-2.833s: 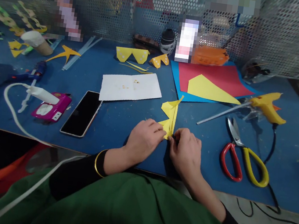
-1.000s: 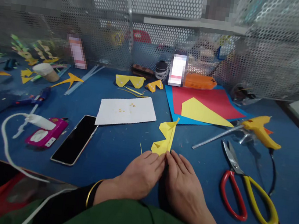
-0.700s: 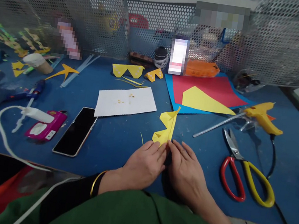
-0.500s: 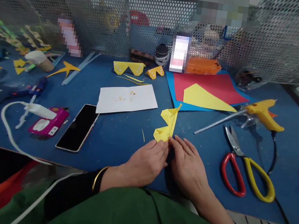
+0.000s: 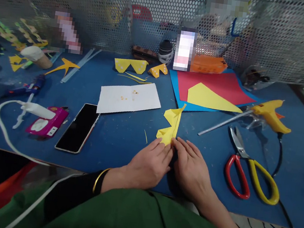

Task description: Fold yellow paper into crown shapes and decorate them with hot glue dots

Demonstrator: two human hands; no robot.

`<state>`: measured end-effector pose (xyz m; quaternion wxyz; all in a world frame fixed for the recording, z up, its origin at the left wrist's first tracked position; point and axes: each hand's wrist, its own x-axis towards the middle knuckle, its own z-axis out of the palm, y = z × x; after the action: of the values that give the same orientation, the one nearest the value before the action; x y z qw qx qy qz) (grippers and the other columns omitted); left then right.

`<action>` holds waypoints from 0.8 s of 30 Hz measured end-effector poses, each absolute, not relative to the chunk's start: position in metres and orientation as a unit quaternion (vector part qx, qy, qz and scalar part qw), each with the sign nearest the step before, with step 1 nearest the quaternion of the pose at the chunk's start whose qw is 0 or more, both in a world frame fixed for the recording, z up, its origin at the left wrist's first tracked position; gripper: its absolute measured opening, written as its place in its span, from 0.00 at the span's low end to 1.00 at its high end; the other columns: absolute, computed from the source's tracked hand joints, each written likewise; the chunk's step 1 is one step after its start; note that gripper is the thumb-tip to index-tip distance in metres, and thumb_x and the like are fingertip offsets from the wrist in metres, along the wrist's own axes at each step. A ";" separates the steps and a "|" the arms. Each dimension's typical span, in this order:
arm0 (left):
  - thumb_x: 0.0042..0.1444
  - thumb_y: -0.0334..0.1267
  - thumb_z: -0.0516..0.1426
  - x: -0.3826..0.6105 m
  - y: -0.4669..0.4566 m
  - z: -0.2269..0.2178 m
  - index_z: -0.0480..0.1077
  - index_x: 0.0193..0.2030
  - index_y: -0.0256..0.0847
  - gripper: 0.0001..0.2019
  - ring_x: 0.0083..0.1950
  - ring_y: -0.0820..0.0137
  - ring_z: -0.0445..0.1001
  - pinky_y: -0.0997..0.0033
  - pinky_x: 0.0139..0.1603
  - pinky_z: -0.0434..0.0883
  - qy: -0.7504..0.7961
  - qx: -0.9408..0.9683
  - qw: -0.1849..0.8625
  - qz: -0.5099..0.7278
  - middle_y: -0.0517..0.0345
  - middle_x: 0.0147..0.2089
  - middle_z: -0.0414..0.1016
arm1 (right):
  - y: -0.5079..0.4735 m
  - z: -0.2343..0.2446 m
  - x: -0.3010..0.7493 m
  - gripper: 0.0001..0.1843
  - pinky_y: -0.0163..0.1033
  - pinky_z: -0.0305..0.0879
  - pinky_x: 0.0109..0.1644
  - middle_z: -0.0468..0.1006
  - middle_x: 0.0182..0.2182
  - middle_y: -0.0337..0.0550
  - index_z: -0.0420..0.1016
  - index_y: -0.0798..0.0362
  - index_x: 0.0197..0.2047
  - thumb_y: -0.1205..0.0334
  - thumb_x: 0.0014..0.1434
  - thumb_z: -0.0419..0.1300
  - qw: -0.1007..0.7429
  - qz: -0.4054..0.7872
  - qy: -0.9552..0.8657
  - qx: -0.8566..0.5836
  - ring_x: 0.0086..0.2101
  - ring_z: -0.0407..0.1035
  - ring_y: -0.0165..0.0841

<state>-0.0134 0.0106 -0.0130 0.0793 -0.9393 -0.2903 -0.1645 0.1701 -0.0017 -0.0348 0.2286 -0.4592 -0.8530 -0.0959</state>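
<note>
A folded yellow paper cutout (image 5: 172, 122) with a notched left side lies on the blue table, its near end between my hands. My left hand (image 5: 152, 163) has its fingers closed on that near end from the left. From the right, my right hand (image 5: 189, 168) presses thumb and fingers at the paper's folded edge. My fingers hide the nearest part of the cutout. Beyond it, a white sheet (image 5: 128, 99) with small specks lies to the left, and a yellow paper piece (image 5: 210, 98) rests on a red sheet (image 5: 218, 85) to the right.
Scissors (image 5: 243, 157) and a yellow glue gun (image 5: 272, 114) with a glue stick lie at the right. A phone (image 5: 78, 128) and a pink power strip (image 5: 47, 122) lie at the left. Notched yellow cutouts (image 5: 130, 67) sit near the perforated metal screen (image 5: 160, 11).
The view has shifted slightly. My left fingers have shifted a little at the near end of the yellow paper cutout; my right hand has hardly moved.
</note>
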 end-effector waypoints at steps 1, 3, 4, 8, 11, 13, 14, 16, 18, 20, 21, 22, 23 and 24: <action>0.70 0.41 0.49 -0.016 0.009 -0.013 0.70 0.59 0.21 0.22 0.54 0.56 0.76 0.54 0.64 0.65 -0.299 -0.936 0.083 -0.164 0.38 0.57 0.78 | -0.002 -0.035 0.170 0.23 0.51 0.70 0.60 0.81 0.50 0.61 0.69 0.71 0.56 0.77 0.60 0.48 0.227 -0.099 -0.852 -0.460 0.54 0.75 0.45; 0.71 0.41 0.50 -0.022 0.007 -0.013 0.70 0.59 0.22 0.22 0.56 0.56 0.75 0.54 0.65 0.64 -0.318 -0.929 0.093 -0.164 0.39 0.57 0.78 | -0.003 -0.035 0.168 0.24 0.51 0.70 0.60 0.81 0.50 0.61 0.69 0.70 0.57 0.78 0.59 0.48 0.225 -0.100 -0.850 -0.465 0.54 0.74 0.44; 0.71 0.41 0.50 -0.025 0.006 -0.014 0.70 0.59 0.22 0.22 0.56 0.57 0.75 0.54 0.65 0.63 -0.325 -0.926 0.097 -0.166 0.39 0.57 0.78 | -0.003 -0.036 0.168 0.24 0.52 0.69 0.61 0.81 0.50 0.61 0.69 0.70 0.57 0.78 0.58 0.48 0.225 -0.096 -0.848 -0.470 0.55 0.74 0.44; 0.71 0.41 0.50 -0.032 0.003 -0.017 0.71 0.59 0.26 0.20 0.52 0.59 0.76 0.53 0.65 0.64 -0.342 -0.917 0.088 -0.186 0.44 0.57 0.79 | -0.003 -0.038 0.167 0.25 0.52 0.68 0.62 0.81 0.51 0.61 0.69 0.68 0.58 0.78 0.58 0.48 0.224 -0.081 -0.844 -0.480 0.56 0.73 0.43; 0.70 0.42 0.51 -0.033 0.004 -0.016 0.72 0.57 0.27 0.20 0.50 0.60 0.77 0.52 0.67 0.62 -0.348 -0.914 0.074 -0.196 0.45 0.56 0.80 | -0.001 -0.038 0.168 0.25 0.51 0.68 0.61 0.82 0.50 0.59 0.69 0.68 0.58 0.78 0.57 0.48 0.221 -0.088 -0.846 -0.478 0.54 0.74 0.43; 0.70 0.43 0.51 -0.031 0.004 -0.015 0.72 0.58 0.27 0.21 0.54 0.58 0.76 0.51 0.70 0.58 -0.349 -0.914 0.072 -0.193 0.45 0.56 0.80 | 0.000 -0.038 0.169 0.25 0.50 0.68 0.61 0.82 0.50 0.59 0.69 0.67 0.57 0.78 0.57 0.48 0.222 -0.086 -0.845 -0.478 0.54 0.75 0.42; 0.71 0.44 0.51 -0.030 0.005 -0.014 0.71 0.59 0.26 0.22 0.57 0.57 0.74 0.50 0.71 0.56 -0.347 -0.916 0.073 -0.189 0.45 0.57 0.79 | 0.000 -0.039 0.169 0.25 0.50 0.68 0.61 0.81 0.50 0.59 0.69 0.67 0.57 0.77 0.57 0.48 0.225 -0.081 -0.844 -0.481 0.54 0.75 0.42; 0.71 0.47 0.51 -0.026 0.005 -0.013 0.69 0.62 0.27 0.24 0.63 0.55 0.70 0.48 0.72 0.53 -0.338 -0.921 0.073 -0.178 0.45 0.60 0.77 | 0.000 -0.040 0.171 0.25 0.50 0.67 0.62 0.81 0.51 0.59 0.69 0.65 0.58 0.76 0.57 0.48 0.235 -0.061 -0.839 -0.487 0.54 0.74 0.41; 0.70 0.50 0.51 -0.023 0.006 -0.013 0.68 0.64 0.28 0.27 0.65 0.54 0.68 0.48 0.72 0.53 -0.325 -0.928 0.066 -0.167 0.46 0.63 0.75 | -0.001 -0.043 0.172 0.26 0.51 0.67 0.63 0.80 0.53 0.59 0.68 0.64 0.59 0.75 0.57 0.48 0.244 -0.033 -0.833 -0.495 0.55 0.74 0.40; 0.70 0.52 0.52 -0.019 0.006 -0.014 0.67 0.64 0.27 0.28 0.64 0.54 0.69 0.50 0.71 0.55 -0.319 -0.933 0.054 -0.157 0.46 0.64 0.73 | -0.001 -0.044 0.173 0.27 0.52 0.66 0.63 0.79 0.54 0.60 0.68 0.64 0.60 0.74 0.57 0.48 0.248 -0.013 -0.828 -0.502 0.55 0.73 0.41; 0.69 0.52 0.53 -0.017 0.006 -0.014 0.67 0.64 0.27 0.29 0.63 0.54 0.70 0.51 0.70 0.57 -0.319 -0.934 0.047 -0.152 0.45 0.64 0.74 | -0.001 -0.045 0.174 0.27 0.52 0.66 0.63 0.79 0.54 0.60 0.68 0.64 0.60 0.74 0.57 0.48 0.248 -0.008 -0.827 -0.505 0.55 0.73 0.41; 0.69 0.51 0.53 -0.016 0.007 -0.015 0.67 0.64 0.26 0.29 0.62 0.54 0.71 0.51 0.70 0.58 -0.322 -0.934 0.039 -0.148 0.45 0.64 0.74 | -0.001 -0.045 0.174 0.28 0.52 0.66 0.63 0.79 0.54 0.60 0.68 0.64 0.60 0.74 0.57 0.48 0.248 -0.006 -0.826 -0.505 0.56 0.72 0.40; 0.69 0.50 0.53 -0.015 0.007 -0.014 0.67 0.64 0.26 0.28 0.61 0.55 0.72 0.52 0.69 0.59 -0.325 -0.934 0.030 -0.146 0.44 0.63 0.74 | 0.000 -0.046 0.174 0.28 0.52 0.66 0.63 0.79 0.54 0.59 0.68 0.64 0.61 0.75 0.57 0.47 0.247 -0.006 -0.827 -0.504 0.56 0.72 0.40; 0.69 0.49 0.53 -0.015 0.007 -0.014 0.68 0.63 0.27 0.27 0.61 0.55 0.72 0.52 0.69 0.60 -0.328 -0.933 0.021 -0.145 0.44 0.63 0.74 | 0.000 -0.045 0.174 0.28 0.51 0.66 0.63 0.79 0.54 0.59 0.68 0.63 0.61 0.75 0.57 0.47 0.246 -0.008 -0.829 -0.503 0.56 0.72 0.40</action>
<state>-0.0145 0.0073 -0.0140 0.0212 -0.9330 -0.3285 -0.1452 0.1740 0.0001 -0.0455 0.2456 -0.5026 -0.8289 -0.0077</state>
